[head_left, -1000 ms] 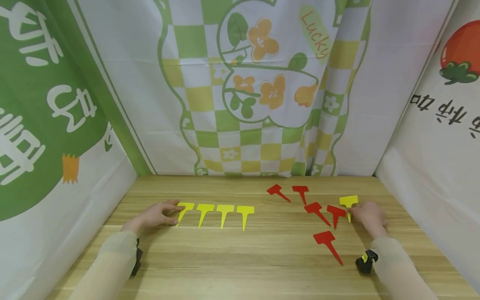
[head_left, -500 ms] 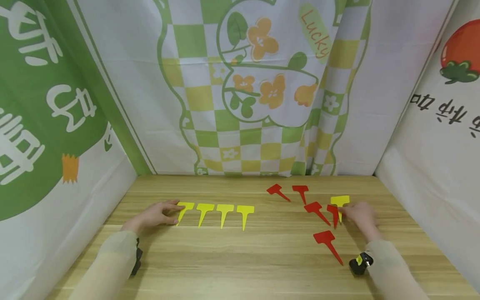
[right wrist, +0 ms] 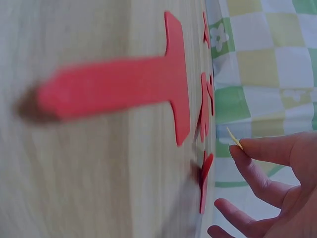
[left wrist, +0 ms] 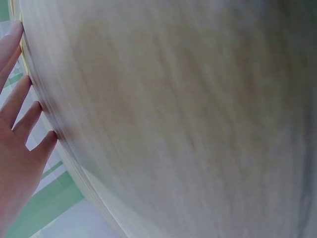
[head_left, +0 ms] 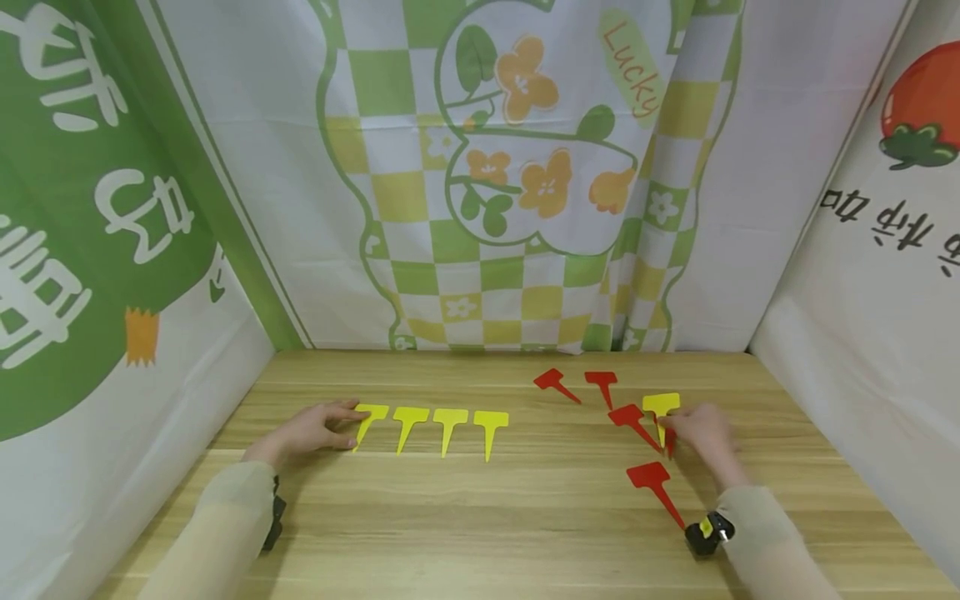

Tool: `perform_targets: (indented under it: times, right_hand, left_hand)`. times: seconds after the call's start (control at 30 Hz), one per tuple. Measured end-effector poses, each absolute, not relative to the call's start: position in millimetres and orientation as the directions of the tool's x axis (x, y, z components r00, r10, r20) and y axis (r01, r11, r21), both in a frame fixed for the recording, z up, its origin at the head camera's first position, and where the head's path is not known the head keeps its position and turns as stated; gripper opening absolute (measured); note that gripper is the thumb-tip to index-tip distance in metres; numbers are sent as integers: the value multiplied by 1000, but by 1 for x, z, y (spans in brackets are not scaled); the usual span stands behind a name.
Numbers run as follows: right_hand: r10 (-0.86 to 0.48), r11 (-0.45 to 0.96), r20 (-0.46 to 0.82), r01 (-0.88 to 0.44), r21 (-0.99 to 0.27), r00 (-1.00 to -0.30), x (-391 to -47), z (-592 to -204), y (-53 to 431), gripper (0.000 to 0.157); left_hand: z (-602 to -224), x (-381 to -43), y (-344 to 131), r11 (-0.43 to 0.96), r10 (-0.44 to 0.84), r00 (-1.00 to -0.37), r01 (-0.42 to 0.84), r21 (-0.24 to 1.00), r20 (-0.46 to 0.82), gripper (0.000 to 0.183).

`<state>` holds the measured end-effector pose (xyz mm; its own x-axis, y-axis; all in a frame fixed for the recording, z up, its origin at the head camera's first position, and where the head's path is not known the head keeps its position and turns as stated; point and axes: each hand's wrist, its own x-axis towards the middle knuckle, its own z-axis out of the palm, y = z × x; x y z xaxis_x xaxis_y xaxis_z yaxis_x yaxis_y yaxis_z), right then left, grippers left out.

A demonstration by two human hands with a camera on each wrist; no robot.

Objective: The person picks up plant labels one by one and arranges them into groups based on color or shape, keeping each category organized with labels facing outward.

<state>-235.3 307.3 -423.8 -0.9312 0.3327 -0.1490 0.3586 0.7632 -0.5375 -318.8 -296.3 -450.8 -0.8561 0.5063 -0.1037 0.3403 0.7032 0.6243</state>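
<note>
The right hand [head_left: 708, 429] pinched a yellow tag [head_left: 662, 406] aloft, likely to clear the red tags [head_left: 649, 476] near it, while the left hand [head_left: 311, 427], fingers relaxed, touched the end tag [head_left: 377, 412] of a yellow row [head_left: 451, 417] beside it, perhaps steadying that.

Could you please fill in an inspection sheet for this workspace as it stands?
Surface: wood-grain table.
Job's things: four T-shaped yellow tags in a row; five red tags scattered to their right; one held yellow tag.
Clutter: nothing seen.
Grippers: left hand touches the row's leftmost tag; right hand pinches the held yellow tag off the table.
Cables: nothing seen.
Surroundings: checked, flower-print curtain behind; printed cloths at both sides.
</note>
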Motion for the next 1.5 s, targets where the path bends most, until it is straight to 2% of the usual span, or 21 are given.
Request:
perform_targets:
  times: [0.13,0.3,0.5,0.7,0.83,0.97,1.27,1.5]
  right_hand:
    - [314,770,-127,331,-546,-941,-234,-424,299,40]
    - [274,783,-78,269,-561,-959,-234,-422,286,41]
    - [276,767,-81,270,-582,-958,-235,-422,272,30]
    - [281,757,-85,275,-593,-956,-238,-427,259,32]
    - [268,752,-54,244,-612,-962,-239,-429,250,25]
    - [265,754,-85,261,-603,-960,-240,-427,241,27]
    - [249,767,-66,238,-595,-966,-242,-428,222,29]
    - [194,770,-24,167,-615,-981,-242,-428,205,24]
  left_hand:
    - [-451,-319,-296,704,508,-855,343,622,-103,57]
    - [-452,-320,-296,707,503,-858,337,622,-106,57]
    - [-452,-320,-297,706,506,-856,341,620,-104,57]
    - [-452,-319,-296,701,508,-855,339,628,-106,58]
    - [-452,-320,-297,700,506,-855,334,631,-110,58]
    - [-453,-320,-298,702,512,-853,345,623,-104,59]
    - [-452,-319,-297,695,523,-847,360,623,-94,59]
    - [-453,-320,-297,705,515,-852,355,614,-99,58]
